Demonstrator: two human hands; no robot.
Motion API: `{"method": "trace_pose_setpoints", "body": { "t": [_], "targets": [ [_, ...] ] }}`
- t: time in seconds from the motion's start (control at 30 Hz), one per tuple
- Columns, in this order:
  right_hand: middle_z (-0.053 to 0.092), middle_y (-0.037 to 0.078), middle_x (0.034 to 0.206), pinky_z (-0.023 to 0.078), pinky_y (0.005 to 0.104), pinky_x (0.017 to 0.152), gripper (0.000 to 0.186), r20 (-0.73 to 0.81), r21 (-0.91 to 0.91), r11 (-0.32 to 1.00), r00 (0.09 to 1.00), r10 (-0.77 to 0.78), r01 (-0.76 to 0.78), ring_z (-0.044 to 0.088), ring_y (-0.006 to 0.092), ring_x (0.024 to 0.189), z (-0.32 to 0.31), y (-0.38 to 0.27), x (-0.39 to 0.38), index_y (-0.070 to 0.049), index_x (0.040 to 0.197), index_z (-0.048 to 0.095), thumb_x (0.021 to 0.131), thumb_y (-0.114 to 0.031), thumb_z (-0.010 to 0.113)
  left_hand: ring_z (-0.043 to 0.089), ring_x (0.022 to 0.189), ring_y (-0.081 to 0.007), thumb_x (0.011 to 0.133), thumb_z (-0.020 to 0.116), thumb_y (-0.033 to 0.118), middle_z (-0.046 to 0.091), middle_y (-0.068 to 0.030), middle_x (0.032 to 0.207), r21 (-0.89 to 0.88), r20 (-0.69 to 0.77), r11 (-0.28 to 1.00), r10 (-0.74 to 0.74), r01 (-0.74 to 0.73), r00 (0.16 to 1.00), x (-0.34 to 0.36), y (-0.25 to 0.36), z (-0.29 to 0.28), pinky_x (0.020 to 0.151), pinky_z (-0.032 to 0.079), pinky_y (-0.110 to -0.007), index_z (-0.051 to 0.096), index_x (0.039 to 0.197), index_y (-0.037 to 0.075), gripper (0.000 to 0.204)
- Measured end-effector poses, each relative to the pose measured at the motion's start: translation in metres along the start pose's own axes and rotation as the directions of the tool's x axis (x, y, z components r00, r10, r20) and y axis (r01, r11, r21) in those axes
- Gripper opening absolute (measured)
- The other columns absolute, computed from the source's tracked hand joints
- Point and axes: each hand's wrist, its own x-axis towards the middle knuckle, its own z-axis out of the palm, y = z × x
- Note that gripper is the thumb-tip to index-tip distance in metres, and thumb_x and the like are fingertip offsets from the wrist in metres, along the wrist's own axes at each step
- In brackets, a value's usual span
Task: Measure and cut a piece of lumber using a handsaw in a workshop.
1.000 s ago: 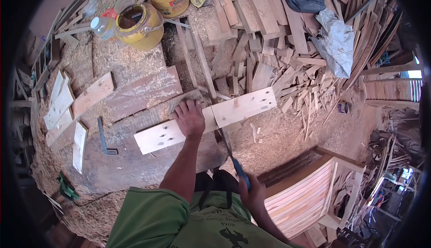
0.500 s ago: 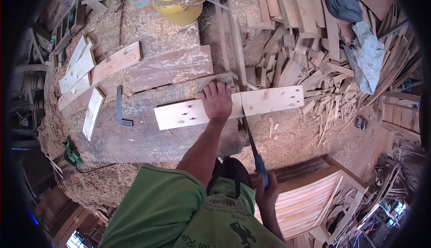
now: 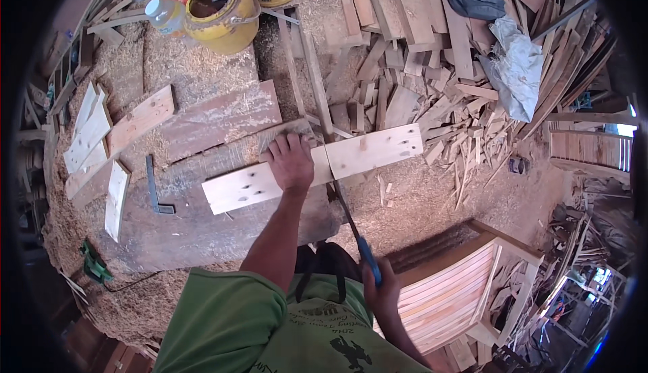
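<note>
A pale board [image 3: 374,149] is laid slantwise across the right part of the workbench [image 3: 202,235], its left part backed by the bench top and its right part carried out past the bench's right edge, over ground strewn with shavings. The board is pressed by the left hand [image 3: 291,162], which is spread palm down, fingers slightly parted and bent, their tips reached over the far edge. The board is crossed by a thin dark line just right of that hand; how deep it goes cannot be told.

The handsaw [image 3: 348,216] is set in line with this mark, its blade emerging from under the near edge and slanted back toward the body. Its blue handle is gripped by the right hand [image 3: 383,284], with the fingers closed around it. Open room for the blade is left between the bench's near right corner and the slatted wooden piece [image 3: 449,295]; the right hand is seen against that piece's left edge, and whether they touch cannot be told.

On the left, bench surface is left open between the board's end and the square [image 3: 154,187]. Beyond the right end, the ground is bordered by heaped offcuts [image 3: 466,123].
</note>
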Motion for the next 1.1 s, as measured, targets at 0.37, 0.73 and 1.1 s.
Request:
{"method": "trace_pose_setpoints", "body": {
  "t": [0.37, 0.73, 1.1],
  "targets": [
    [0.073, 0.017, 0.075, 0.058, 0.0413, 0.064, 0.029, 0.019, -0.038, 0.999, 0.999, 0.026, -0.025, 0.078, 0.0261, 0.068, 0.000, -0.007, 0.014, 0.001, 0.112, 0.075, 0.105, -0.028, 0.074, 0.057, 0.115, -0.0385, 0.110, 0.060, 0.039, 0.061, -0.0159, 0.118, -0.018, 0.021, 1.000, -0.018, 0.018, 1.000, -0.001, 0.003, -0.007, 0.104, 0.042, -0.058, 0.061, 0.114, 0.009, 0.030],
    [0.072, 0.027, 0.079, 0.055, 0.0511, 0.065, 0.034, -0.017, -0.016, 0.984, 0.984, -0.180, 0.180, 0.075, 0.0485, 0.076, 0.094, -0.024, 0.166, 0.002, 0.104, 0.071, 0.107, -0.032, 0.070, 0.058, 0.113, -0.0379, 0.111, 0.059, 0.040, 0.061, -0.0153, 0.115, -0.001, 0.001, 0.999, -0.034, 0.034, 0.999, 0.001, 0.002, -0.003, 0.104, 0.043, -0.056, 0.061, 0.112, 0.010, 0.030],
    [0.075, 0.022, 0.080, 0.058, 0.0451, 0.065, 0.026, 0.053, 0.012, 0.996, 0.994, 0.092, -0.093, 0.080, 0.0341, 0.074, 0.061, 0.010, 0.077, -0.001, 0.114, 0.076, 0.105, -0.026, 0.076, 0.057, 0.109, -0.0383, 0.112, 0.058, 0.039, 0.060, -0.0159, 0.114, -0.002, -0.050, 1.000, -0.002, 0.002, 0.999, -0.001, -0.002, 0.005, 0.099, 0.043, -0.056, 0.061, 0.111, 0.010, 0.029]
  ]
}}
